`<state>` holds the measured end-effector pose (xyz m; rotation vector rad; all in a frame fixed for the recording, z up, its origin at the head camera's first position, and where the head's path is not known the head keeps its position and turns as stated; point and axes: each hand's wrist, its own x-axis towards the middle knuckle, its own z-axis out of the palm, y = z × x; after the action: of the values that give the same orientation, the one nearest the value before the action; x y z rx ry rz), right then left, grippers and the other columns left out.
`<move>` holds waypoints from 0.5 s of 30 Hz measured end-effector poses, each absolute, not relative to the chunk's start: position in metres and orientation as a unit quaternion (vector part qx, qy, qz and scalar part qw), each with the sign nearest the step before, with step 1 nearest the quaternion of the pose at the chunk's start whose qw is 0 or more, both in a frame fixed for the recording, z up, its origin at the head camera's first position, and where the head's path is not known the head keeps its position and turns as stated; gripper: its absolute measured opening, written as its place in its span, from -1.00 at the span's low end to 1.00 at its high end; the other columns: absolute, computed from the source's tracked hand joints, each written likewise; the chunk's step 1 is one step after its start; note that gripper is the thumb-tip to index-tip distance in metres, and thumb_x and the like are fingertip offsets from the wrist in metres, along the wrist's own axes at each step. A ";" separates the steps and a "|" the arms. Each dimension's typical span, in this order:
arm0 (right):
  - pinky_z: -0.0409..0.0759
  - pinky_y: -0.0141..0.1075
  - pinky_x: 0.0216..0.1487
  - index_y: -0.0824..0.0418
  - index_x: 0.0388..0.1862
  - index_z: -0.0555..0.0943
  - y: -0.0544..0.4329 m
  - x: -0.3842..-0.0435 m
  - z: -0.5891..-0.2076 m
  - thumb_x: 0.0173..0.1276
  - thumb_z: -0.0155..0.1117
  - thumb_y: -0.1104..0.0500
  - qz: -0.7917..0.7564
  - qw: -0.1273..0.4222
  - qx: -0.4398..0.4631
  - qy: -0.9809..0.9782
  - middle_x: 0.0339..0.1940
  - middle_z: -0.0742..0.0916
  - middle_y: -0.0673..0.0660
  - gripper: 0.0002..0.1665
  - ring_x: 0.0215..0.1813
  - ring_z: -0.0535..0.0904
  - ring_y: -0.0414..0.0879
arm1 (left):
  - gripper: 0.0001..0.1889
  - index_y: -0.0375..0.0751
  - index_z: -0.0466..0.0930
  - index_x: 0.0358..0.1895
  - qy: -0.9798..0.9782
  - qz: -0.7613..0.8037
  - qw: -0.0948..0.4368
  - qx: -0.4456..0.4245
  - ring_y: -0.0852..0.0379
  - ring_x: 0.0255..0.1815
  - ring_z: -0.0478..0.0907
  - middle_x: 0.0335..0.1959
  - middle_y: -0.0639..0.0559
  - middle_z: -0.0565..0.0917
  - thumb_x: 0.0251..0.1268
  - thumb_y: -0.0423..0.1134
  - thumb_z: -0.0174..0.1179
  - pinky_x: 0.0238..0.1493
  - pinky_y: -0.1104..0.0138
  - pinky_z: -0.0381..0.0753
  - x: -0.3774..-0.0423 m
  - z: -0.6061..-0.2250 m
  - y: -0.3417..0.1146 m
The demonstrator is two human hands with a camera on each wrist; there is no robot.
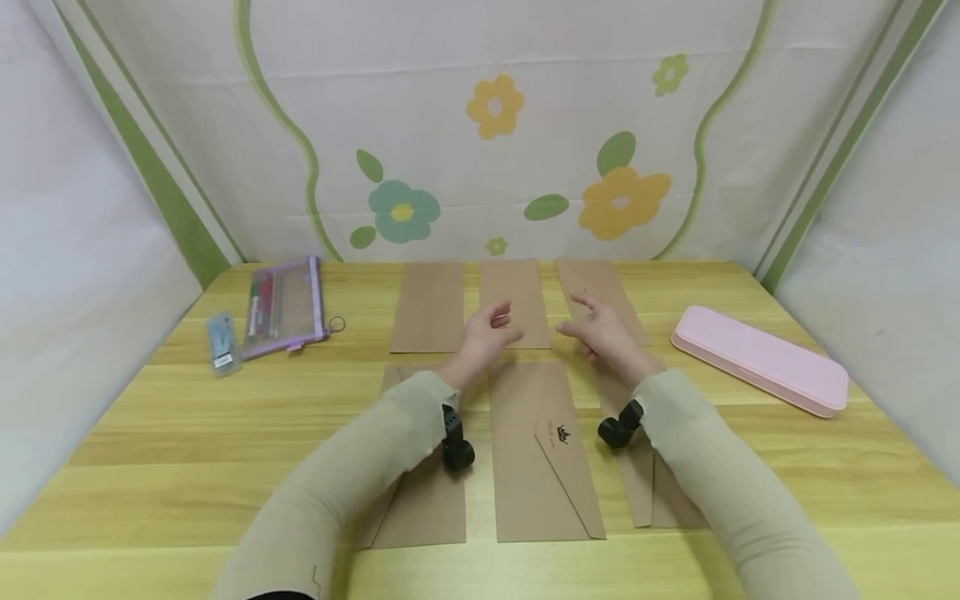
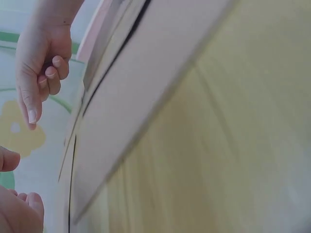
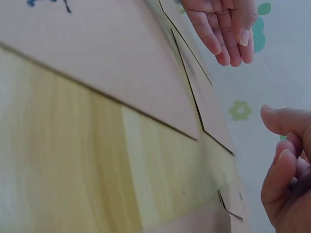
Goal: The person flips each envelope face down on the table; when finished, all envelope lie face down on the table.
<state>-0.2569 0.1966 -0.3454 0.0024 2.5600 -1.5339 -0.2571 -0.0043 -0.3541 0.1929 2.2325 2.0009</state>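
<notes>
My left hand [image 1: 483, 337] hovers over the gap beside the back middle envelope [image 1: 525, 287], fingers loosely bent and holding nothing. Facing it, my right hand [image 1: 603, 333] hangs over the back right envelope [image 1: 592, 277], also without anything between thumb and fingers. Brown paper envelopes lie in two rows of three. The front middle envelope [image 1: 525, 467] shows a slanted flap and a small black crown print. Forearms partly cover the front left envelope [image 1: 435, 508] and the front right envelope [image 1: 636, 487]. The back left envelope [image 1: 429, 308] lies flat. In the right wrist view, both hands' fingers appear above the envelopes.
At the left are a purple-edged clear pencil pouch [image 1: 296, 304] with pens inside and a small blue pack [image 1: 222, 342]. A pink pencil case [image 1: 761, 354] lies at the right of the wooden table [image 1: 180, 467]. A flowered cloth [image 1: 540, 100] hangs behind.
</notes>
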 end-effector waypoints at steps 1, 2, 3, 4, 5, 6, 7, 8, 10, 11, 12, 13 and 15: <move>0.33 -0.39 -0.76 0.12 0.46 0.07 0.200 -0.256 -0.345 0.24 0.27 0.11 -0.507 0.072 -0.002 0.859 -0.83 0.38 -0.04 -0.11 -0.81 0.25 -0.21 | -0.40 -0.36 0.26 0.31 0.735 0.672 0.070 0.064 -0.07 0.28 0.32 0.30 -0.22 0.35 0.13 -0.51 0.13 0.22 0.21 0.41 -0.256 -0.354 -0.001; 0.35 -0.38 -0.75 0.13 0.46 0.08 0.203 -0.255 -0.344 0.24 0.27 0.10 -0.501 0.064 -0.003 0.863 -0.82 0.38 -0.04 -0.12 -0.80 0.26 -0.21 | -0.40 -0.35 0.25 0.31 0.727 0.680 0.073 0.064 -0.07 0.29 0.31 0.30 -0.22 0.35 0.13 -0.51 0.13 0.23 0.20 0.41 -0.256 -0.354 0.002; 0.36 -0.37 -0.74 0.14 0.46 0.09 0.206 -0.254 -0.343 0.24 0.27 0.10 -0.497 0.056 -0.003 0.866 -0.82 0.39 -0.04 -0.13 -0.80 0.27 -0.21 | -0.40 -0.34 0.25 0.32 0.719 0.687 0.077 0.064 -0.06 0.29 0.31 0.31 -0.21 0.34 0.14 -0.50 0.13 0.24 0.20 0.40 -0.256 -0.355 0.005; 0.38 -0.37 -0.73 0.15 0.45 0.11 0.210 -0.253 -0.343 0.24 0.27 0.10 -0.491 0.048 -0.002 0.870 -0.82 0.40 -0.04 -0.14 -0.80 0.28 -0.20 | -0.39 -0.33 0.24 0.32 0.712 0.694 0.084 0.064 -0.06 0.29 0.30 0.32 -0.20 0.33 0.15 -0.50 0.13 0.24 0.20 0.39 -0.255 -0.355 0.008; 0.41 -0.36 -0.71 0.17 0.44 0.13 0.213 -0.252 -0.342 0.24 0.26 0.10 -0.484 0.039 -0.002 0.874 -0.81 0.41 -0.04 -0.16 -0.79 0.30 -0.20 | -0.39 -0.32 0.23 0.33 0.708 0.698 0.090 0.063 -0.05 0.29 0.30 0.32 -0.19 0.33 0.16 -0.49 0.13 0.25 0.19 0.38 -0.254 -0.356 0.011; 0.44 -0.35 -0.69 0.20 0.43 0.15 0.217 -0.252 -0.342 0.24 0.27 0.11 -0.477 0.028 -0.001 0.878 -0.80 0.42 -0.04 -0.17 -0.77 0.33 -0.20 | -0.38 -0.29 0.23 0.33 0.708 0.697 0.096 0.060 -0.03 0.29 0.30 0.32 -0.17 0.33 0.16 -0.46 0.15 0.25 0.20 0.38 -0.254 -0.357 0.013; 0.47 -0.34 -0.66 0.23 0.42 0.16 0.221 -0.251 -0.342 0.25 0.26 0.11 -0.471 0.019 -0.002 0.882 -0.76 0.44 -0.03 -0.19 -0.75 0.36 -0.20 | -0.38 -0.27 0.23 0.34 0.707 0.698 0.103 0.057 -0.02 0.29 0.30 0.32 -0.15 0.33 0.16 -0.45 0.15 0.26 0.20 0.37 -0.253 -0.357 0.016; 0.49 -0.34 -0.63 0.24 0.41 0.17 0.225 -0.250 -0.342 0.26 0.25 0.11 -0.464 0.011 0.000 0.886 -0.73 0.46 -0.01 -0.21 -0.72 0.39 -0.19 | -0.37 -0.25 0.23 0.34 0.705 0.698 0.110 0.055 -0.01 0.30 0.30 0.32 -0.13 0.33 0.16 -0.44 0.16 0.26 0.20 0.37 -0.253 -0.358 0.019; 0.54 -0.32 -0.53 0.27 0.40 0.18 0.233 -0.247 -0.342 0.29 0.23 0.09 -0.450 -0.001 0.004 0.893 -0.60 0.51 0.05 -0.23 -0.62 0.46 -0.16 | -0.35 -0.23 0.22 0.35 0.703 0.699 0.119 0.052 -0.01 0.30 0.30 0.32 -0.12 0.33 0.14 -0.44 0.18 0.27 0.20 0.36 -0.252 -0.357 0.024; 0.55 -0.32 -0.49 0.28 0.39 0.19 0.237 -0.246 -0.342 0.30 0.21 0.08 -0.439 -0.006 0.006 0.899 -0.52 0.53 0.08 -0.24 -0.55 0.49 -0.14 | -0.35 -0.23 0.22 0.35 0.700 0.702 0.122 0.052 -0.01 0.30 0.30 0.32 -0.11 0.33 0.13 -0.43 0.18 0.27 0.20 0.36 -0.252 -0.357 0.027; 0.55 -0.32 -0.43 0.28 0.39 0.19 0.241 -0.244 -0.341 0.31 0.20 0.05 -0.427 -0.011 0.011 0.904 -0.43 0.55 0.11 -0.24 -0.47 0.50 -0.12 | -0.34 -0.23 0.21 0.35 0.695 0.706 0.125 0.053 -0.01 0.31 0.29 0.33 -0.12 0.32 0.12 -0.44 0.18 0.27 0.20 0.36 -0.252 -0.357 0.030; 0.54 -0.31 -0.38 0.28 0.39 0.19 0.245 -0.242 -0.341 0.32 0.18 0.03 -0.418 -0.014 0.015 0.908 -0.35 0.55 0.15 -0.24 -0.39 0.51 -0.08 | -0.34 -0.24 0.21 0.35 0.688 0.713 0.127 0.054 -0.02 0.31 0.28 0.34 -0.13 0.32 0.12 -0.45 0.17 0.27 0.20 0.36 -0.251 -0.356 0.033; 0.54 -0.27 -0.24 0.29 0.40 0.18 0.251 -0.239 -0.340 0.33 0.17 -0.01 -0.405 -0.017 0.024 0.914 -0.17 0.56 0.23 -0.23 -0.21 0.51 0.00 | -0.33 -0.24 0.21 0.35 0.681 0.719 0.128 0.057 -0.03 0.31 0.28 0.34 -0.14 0.31 0.11 -0.46 0.18 0.27 0.20 0.36 -0.251 -0.356 0.040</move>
<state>-0.2390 0.2509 -0.3398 0.0763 2.9030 -1.2871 -0.2511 0.0401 -0.3559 0.1650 1.9803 2.0923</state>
